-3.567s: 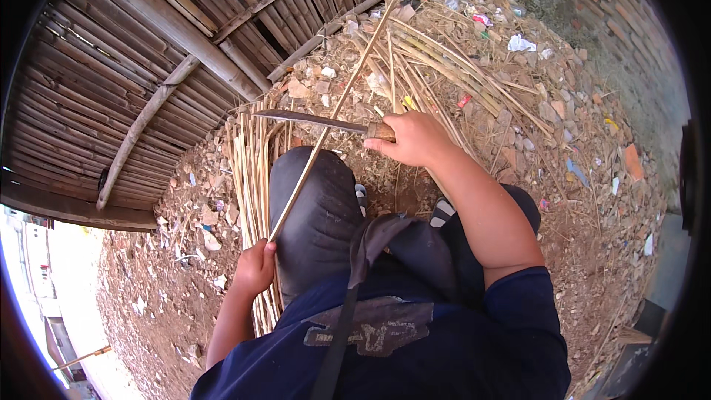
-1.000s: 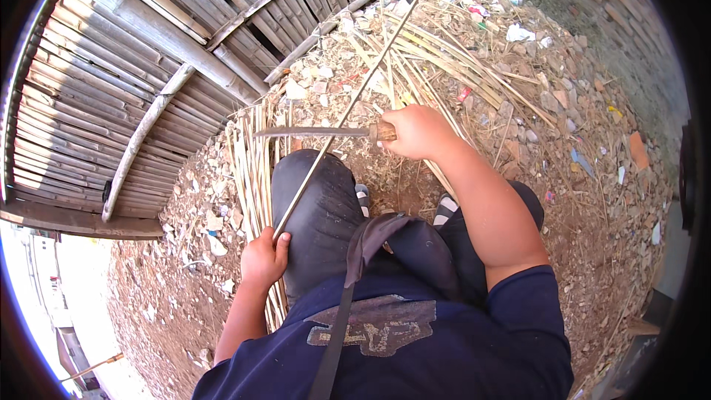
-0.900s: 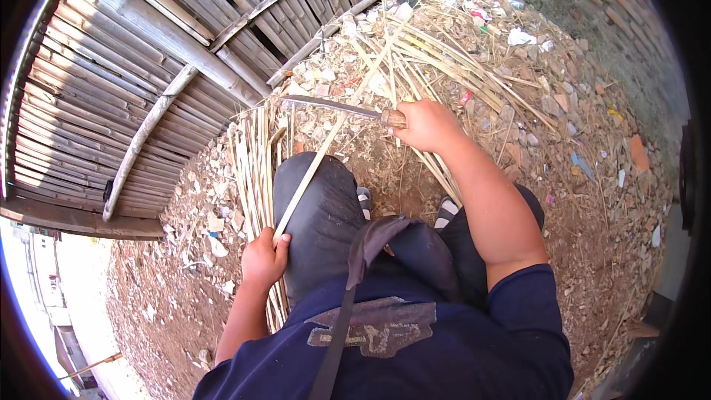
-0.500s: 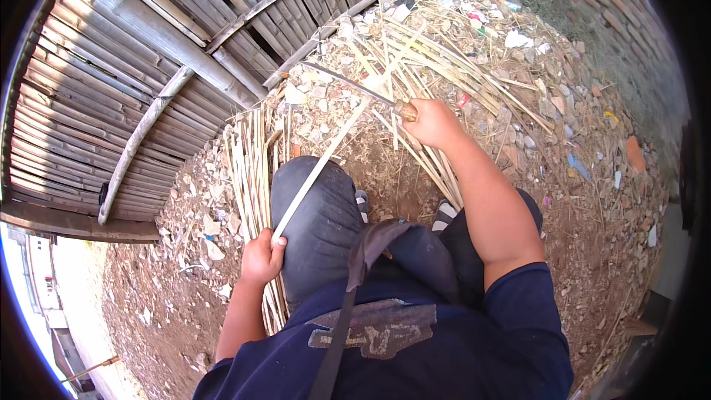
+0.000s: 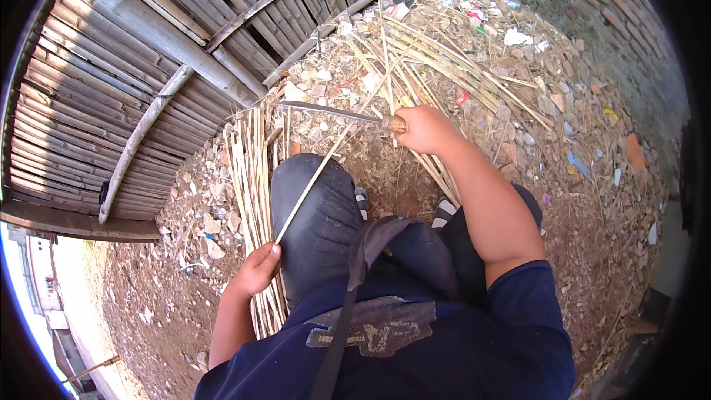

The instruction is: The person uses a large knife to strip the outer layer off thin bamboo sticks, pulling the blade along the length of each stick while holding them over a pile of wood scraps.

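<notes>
The left hand (image 5: pixel 255 270) is just below and left of the bent left knee (image 5: pixel 326 215), in dark trousers. Its thumb and fingers are closed tight on the near end of a long, thin stick (image 5: pixel 309 191). The stick lies slanting over the knee, and its far end points up and right past it. The right hand (image 5: pixel 424 130) is up and right of the knee, with its fingers wrapped around the wooden handle of a knife (image 5: pixel 326 110). The blade points left, above the knee, and crosses the stick. I cannot tell if they touch. The two hands are well apart. More pale sticks (image 5: pixel 248 185) lie in a bunch just left of the knee.
</notes>
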Motion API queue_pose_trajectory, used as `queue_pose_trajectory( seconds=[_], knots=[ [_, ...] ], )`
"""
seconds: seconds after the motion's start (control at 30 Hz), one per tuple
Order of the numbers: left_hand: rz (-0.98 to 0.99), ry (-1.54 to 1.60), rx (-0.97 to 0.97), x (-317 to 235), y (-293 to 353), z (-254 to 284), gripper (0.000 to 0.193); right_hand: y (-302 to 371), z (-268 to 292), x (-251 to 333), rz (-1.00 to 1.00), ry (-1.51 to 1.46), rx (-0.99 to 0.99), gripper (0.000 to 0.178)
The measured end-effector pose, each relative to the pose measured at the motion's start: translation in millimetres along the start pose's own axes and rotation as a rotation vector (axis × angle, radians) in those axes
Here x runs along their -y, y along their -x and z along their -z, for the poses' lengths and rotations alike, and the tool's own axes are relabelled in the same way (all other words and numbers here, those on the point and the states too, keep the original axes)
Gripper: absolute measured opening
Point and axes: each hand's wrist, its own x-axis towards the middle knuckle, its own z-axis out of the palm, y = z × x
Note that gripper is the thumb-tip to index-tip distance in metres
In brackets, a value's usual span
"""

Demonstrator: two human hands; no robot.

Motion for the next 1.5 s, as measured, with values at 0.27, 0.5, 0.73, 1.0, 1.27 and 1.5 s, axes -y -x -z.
queue_pose_trajectory(
  seconds=[0.27,0.5,0.73,1.0,1.27,1.5],
  knots=[
    [0.052,0.155,0.103,14,-8,4,0.048,11,12,46,0.190,0.060,0.189,0.030],
    [0.123,0.077,0.038,1,-8,0,0.050,-8,10,3,-0.104,-0.144,0.128,0.038],
    [0.011,0.034,0.069,12,-15,3,0.051,9,10,59,0.167,0.123,0.135,0.023],
    [0.044,0.052,0.119,10,-9,12,0.050,-10,4,10,-0.073,-0.053,-0.067,0.026],
    [0.169,-0.023,0.152,6,-10,23,0.052,-9,-4,30,0.078,0.112,-0.080,0.027],
    [-0.190,-0.689,-0.407,-2,-5,8,0.041,-23,-12,7,-0.007,0.051,-0.121,0.021]
  ],
)
